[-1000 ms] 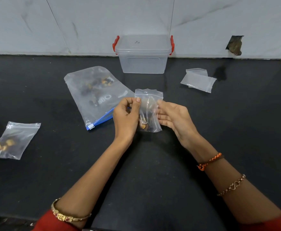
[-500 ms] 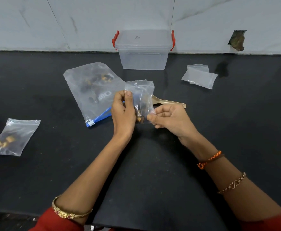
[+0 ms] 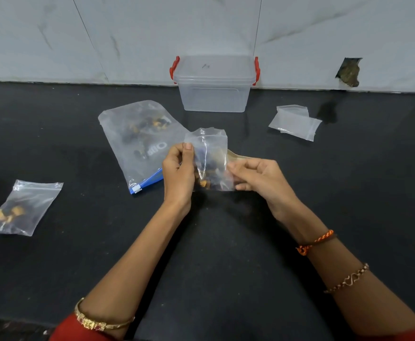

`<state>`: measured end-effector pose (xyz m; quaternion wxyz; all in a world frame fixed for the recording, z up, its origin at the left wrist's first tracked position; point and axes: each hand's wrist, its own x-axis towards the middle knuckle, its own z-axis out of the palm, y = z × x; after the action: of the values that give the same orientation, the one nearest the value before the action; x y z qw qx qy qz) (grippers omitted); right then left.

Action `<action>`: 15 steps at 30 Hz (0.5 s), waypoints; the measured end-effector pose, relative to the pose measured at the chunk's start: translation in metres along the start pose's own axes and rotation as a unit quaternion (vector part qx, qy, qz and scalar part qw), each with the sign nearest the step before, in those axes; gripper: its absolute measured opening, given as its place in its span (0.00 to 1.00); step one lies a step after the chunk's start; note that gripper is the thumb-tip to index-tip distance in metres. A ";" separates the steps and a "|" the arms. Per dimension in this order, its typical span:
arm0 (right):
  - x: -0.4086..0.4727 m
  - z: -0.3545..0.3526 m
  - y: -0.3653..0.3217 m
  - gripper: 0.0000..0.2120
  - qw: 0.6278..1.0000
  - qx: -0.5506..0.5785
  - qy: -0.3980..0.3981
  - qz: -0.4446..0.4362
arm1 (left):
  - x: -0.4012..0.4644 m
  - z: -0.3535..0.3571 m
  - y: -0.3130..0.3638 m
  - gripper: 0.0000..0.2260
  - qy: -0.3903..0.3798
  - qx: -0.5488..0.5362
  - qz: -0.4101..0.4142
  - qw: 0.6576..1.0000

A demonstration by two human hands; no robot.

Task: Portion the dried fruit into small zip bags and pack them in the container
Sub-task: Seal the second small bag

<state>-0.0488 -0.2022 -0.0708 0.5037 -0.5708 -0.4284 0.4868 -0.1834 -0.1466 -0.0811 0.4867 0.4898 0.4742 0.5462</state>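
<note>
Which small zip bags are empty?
The flat clear small zip bags right of the container; the held one and the far-left one contain fruit.

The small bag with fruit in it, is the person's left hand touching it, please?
Touching. The head view shows the left hand pinching the small bag's left edge between thumb and fingers, with no gap.

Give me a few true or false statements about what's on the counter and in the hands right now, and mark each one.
1. Both hands hold one small bag with fruit in it. True: left hand, right hand.
2. The container has its lid off. False: the lid is on.
3. A filled small bag lies at the far left of the counter. True.
4. The empty bags lie inside the container. False: they lie on the counter to its right.
</note>
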 end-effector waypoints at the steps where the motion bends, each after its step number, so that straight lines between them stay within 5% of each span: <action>1: 0.000 -0.002 -0.002 0.06 1.000 0.025 0.008 -0.008 | -0.001 0.000 0.000 0.11 -0.022 0.001 -0.005 1.000; 6: 0.000 -0.005 -0.005 0.05 0.989 0.139 0.050 -0.007 | -0.012 0.007 -0.006 0.12 -0.122 0.036 -0.011 0.992; 15: -0.002 -0.005 -0.005 0.02 0.996 0.079 0.045 -0.004 | -0.012 0.004 -0.002 0.04 -0.156 -0.011 -0.024 0.987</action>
<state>-0.0444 -0.2040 -0.0654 0.5679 -0.5485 -0.3678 0.4913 -0.1790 -0.1584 -0.0842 0.5728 0.5522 0.3981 0.4567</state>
